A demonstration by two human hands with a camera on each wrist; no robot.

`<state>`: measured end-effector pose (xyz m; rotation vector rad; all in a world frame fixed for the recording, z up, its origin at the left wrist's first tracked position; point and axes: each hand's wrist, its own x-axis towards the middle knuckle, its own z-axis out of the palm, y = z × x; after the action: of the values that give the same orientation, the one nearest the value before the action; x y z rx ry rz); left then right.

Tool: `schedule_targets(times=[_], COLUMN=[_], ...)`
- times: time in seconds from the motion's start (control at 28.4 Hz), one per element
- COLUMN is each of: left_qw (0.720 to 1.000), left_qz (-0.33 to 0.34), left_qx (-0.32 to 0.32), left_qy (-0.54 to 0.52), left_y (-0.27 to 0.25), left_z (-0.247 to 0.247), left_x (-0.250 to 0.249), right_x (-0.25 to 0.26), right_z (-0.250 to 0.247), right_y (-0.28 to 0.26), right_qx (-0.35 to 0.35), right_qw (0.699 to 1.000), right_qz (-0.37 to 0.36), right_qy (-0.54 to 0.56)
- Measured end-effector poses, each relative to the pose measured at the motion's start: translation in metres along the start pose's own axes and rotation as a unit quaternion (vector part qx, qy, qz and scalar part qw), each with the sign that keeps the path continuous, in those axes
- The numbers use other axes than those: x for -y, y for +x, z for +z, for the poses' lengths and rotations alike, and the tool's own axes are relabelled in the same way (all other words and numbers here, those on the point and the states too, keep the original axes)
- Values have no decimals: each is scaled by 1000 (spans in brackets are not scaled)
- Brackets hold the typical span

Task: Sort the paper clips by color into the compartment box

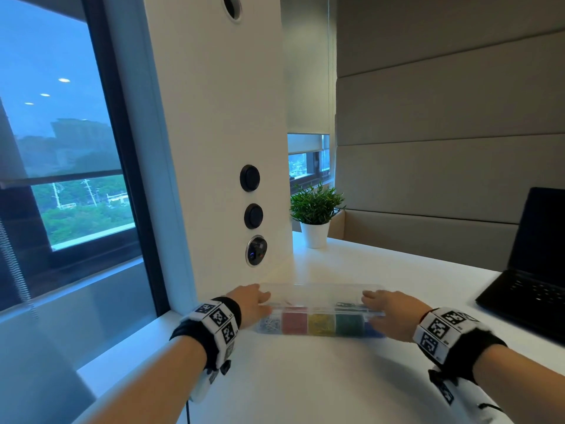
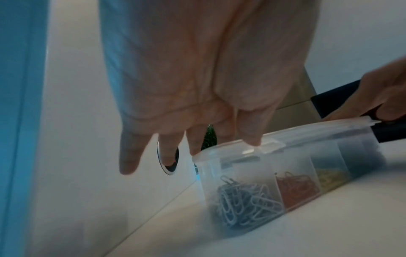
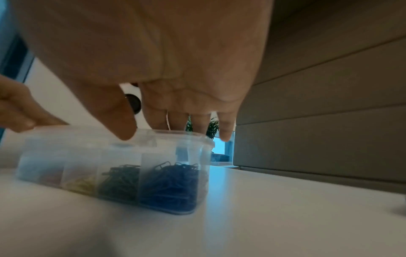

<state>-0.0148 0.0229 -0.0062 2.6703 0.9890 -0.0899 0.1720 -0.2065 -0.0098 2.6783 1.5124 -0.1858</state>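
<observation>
Left forearm, tagged wristband, lower centre of the head view; left hand (image 1: 253,304) past it, at the left end of the compartment box (image 1: 318,324). Right hand (image 1: 389,310) at the right end. Box lies mid-frame on the white table (image 1: 305,377), against the pillar base. Clear lid (image 2: 285,137) on top. Left wrist view: fingers (image 2: 250,137) straight, spread, tips touching the lid edge by a latch tab. Right wrist view: right thumb and fingers extended downward onto the lid, nothing gripped. Compartments, left to right: silver clips (image 2: 243,200), red clips (image 2: 294,187), yellow clips (image 3: 81,182), green clips (image 3: 120,180), blue clips (image 3: 171,186). No loose clips seen. Judgement: sorting looks done; step in hand is closing the lid. Next move calls for even downward pressure at both ends until the tabs seat. Laptop (image 1: 532,264) at right, potted plant (image 1: 315,212) behind.
</observation>
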Motion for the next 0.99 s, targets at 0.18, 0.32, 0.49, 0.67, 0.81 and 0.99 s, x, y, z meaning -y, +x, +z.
schedule_targets(times=[0.18, 0.32, 0.49, 0.67, 0.81, 0.99], left_qw=[992, 988, 968, 956, 956, 976], left_qz=[43, 91, 106, 104, 113, 118], left_qx=[-19, -30, -35, -41, -54, -43], left_qy=[114, 124, 223, 269, 264, 177], left_y=[3, 5, 9, 7, 3, 3], left_z=[-4, -3, -1, -3, -9, -12], left_x=[-6, -8, -27, -37, -35, -27], right_x=[8, 7, 8, 12, 14, -1], right_z=[-2, -1, 1, -1, -1, -12], right_y=[5, 17, 23, 21, 12, 5], right_qx=[0, -8, -14, -23, -44, -63], right_qw=[999, 998, 995, 995, 995, 997], right_qz=[27, 39, 46, 49, 45, 25], right_qy=[-44, -53, -86, -89, -80, 34])
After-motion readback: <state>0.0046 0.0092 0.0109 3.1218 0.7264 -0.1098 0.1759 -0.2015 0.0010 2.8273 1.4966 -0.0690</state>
